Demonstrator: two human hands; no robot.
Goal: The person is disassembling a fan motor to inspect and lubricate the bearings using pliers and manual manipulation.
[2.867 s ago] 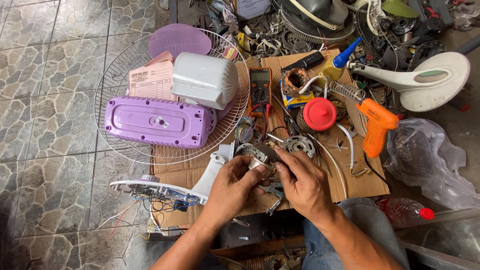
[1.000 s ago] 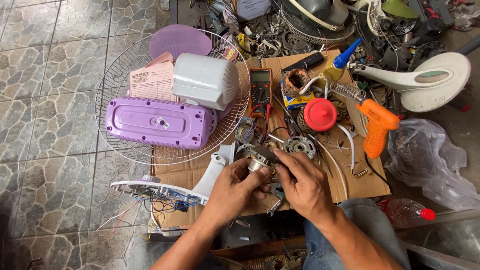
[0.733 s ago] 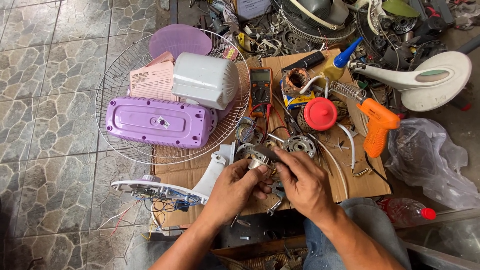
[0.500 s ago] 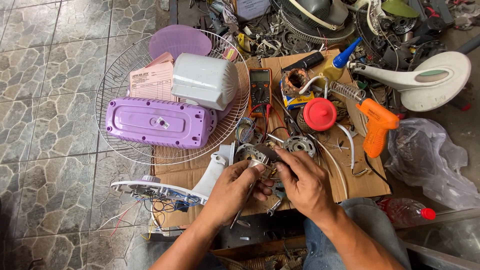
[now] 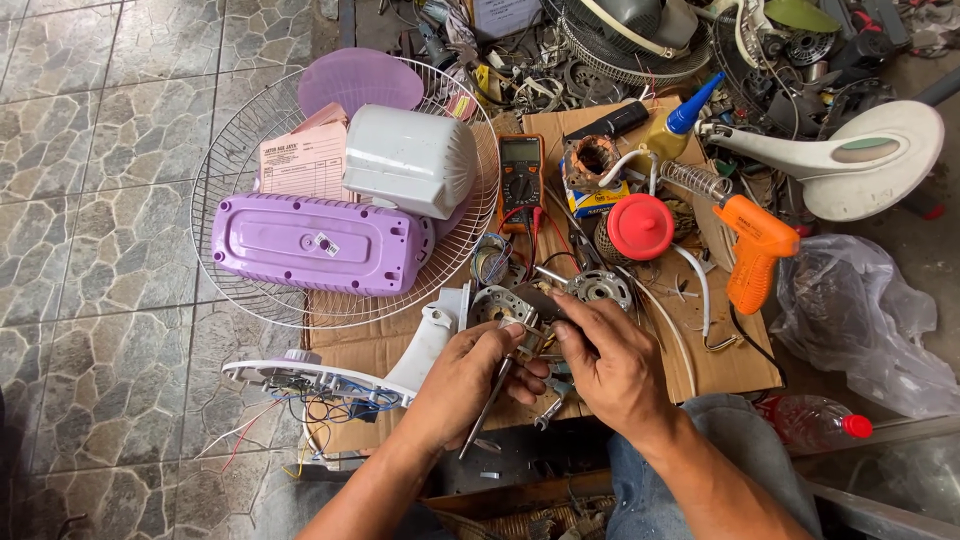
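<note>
My left hand (image 5: 470, 375) and my right hand (image 5: 610, 360) meet over a small metal fan motor part (image 5: 527, 333) above a cardboard sheet (image 5: 720, 350). The left hand grips the part and also holds a thin metal tool (image 5: 487, 408) that points down toward me. Fingers of the right hand pinch the part from the right. A round motor housing (image 5: 598, 289) lies just beyond the hands. Much of the held part is hidden by my fingers.
A wire fan guard (image 5: 240, 160) holds a purple base cover (image 5: 315, 243), a white motor cover (image 5: 410, 160) and a pink paper. Nearby are a multimeter (image 5: 520, 170), red lid (image 5: 640, 225), orange glue gun (image 5: 755, 250), white fan stand with loose wires (image 5: 330, 380) and a plastic bag (image 5: 860, 320).
Both hands stay over the motor part with only small finger shifts. The thin tool now hangs lower from the left hand.
</note>
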